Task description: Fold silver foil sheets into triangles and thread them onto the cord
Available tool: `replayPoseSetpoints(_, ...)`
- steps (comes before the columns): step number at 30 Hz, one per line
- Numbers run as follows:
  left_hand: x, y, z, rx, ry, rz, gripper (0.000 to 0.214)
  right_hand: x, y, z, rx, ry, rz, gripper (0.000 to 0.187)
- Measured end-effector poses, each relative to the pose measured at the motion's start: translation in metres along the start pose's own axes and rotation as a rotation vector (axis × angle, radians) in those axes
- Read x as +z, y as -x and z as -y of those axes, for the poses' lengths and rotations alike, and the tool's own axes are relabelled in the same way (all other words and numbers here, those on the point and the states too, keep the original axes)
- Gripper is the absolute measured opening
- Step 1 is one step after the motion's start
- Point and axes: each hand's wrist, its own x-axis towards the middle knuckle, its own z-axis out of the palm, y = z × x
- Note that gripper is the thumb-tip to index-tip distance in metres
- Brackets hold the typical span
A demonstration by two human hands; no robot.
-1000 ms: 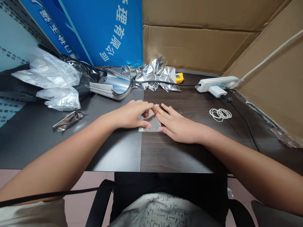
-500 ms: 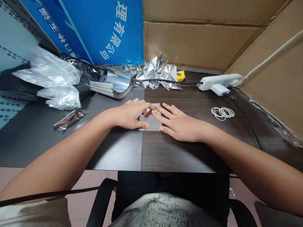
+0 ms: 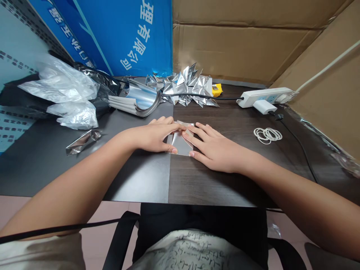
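Observation:
A small silvery-grey foil sheet (image 3: pixel 182 145) lies on the desk in the middle of the head view, with a folded flap near its far side. My left hand (image 3: pixel 157 135) rests on its left part, thumb on the near left corner and index finger reaching across the far side. From the right, my right hand (image 3: pixel 215 146) presses flat with spread fingers, their tips on the sheet's right edge and flap. The fingertips of both hands almost meet at the far side. Part of the sheet is hidden under the fingers.
Behind the hands lie a pile of folded foil pieces (image 3: pixel 185 88), a curved stack of foil sheets (image 3: pixel 137 103) and a yellow tape measure (image 3: pixel 216 90). Rubber bands (image 3: pixel 267 135) and a power strip (image 3: pixel 267 96) are at right. A folded foil piece (image 3: pixel 83 141) and plastic bags (image 3: pixel 64 92) sit left.
My left index finger has straightened and slid slightly right across the sheet's far side. The right hand stays nearly in place. The whole view has shifted a little.

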Motion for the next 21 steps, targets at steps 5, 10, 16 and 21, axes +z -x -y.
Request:
replayPoseSetpoints(5,-0.005,0.002,0.003,-0.021,0.009,-0.001,0.057,-0.010,0.001,0.009,0.004,0.143,-0.110,0.047)
replayPoseSetpoints(10,-0.001,0.000,-0.001,-0.019,0.001,-0.084,0.044,-0.017,-0.003,0.012,0.126,0.175,-0.114,0.030)
replayPoseSetpoints(16,0.013,-0.007,-0.018,-0.032,-0.150,-0.300,0.025,-0.017,-0.005,0.008,0.205,0.058,-0.119,0.025)
replayPoseSetpoints(21,0.019,-0.008,-0.028,0.037,-0.236,-0.344,0.019,-0.016,-0.004,0.008,0.201,0.020,-0.141,0.032)
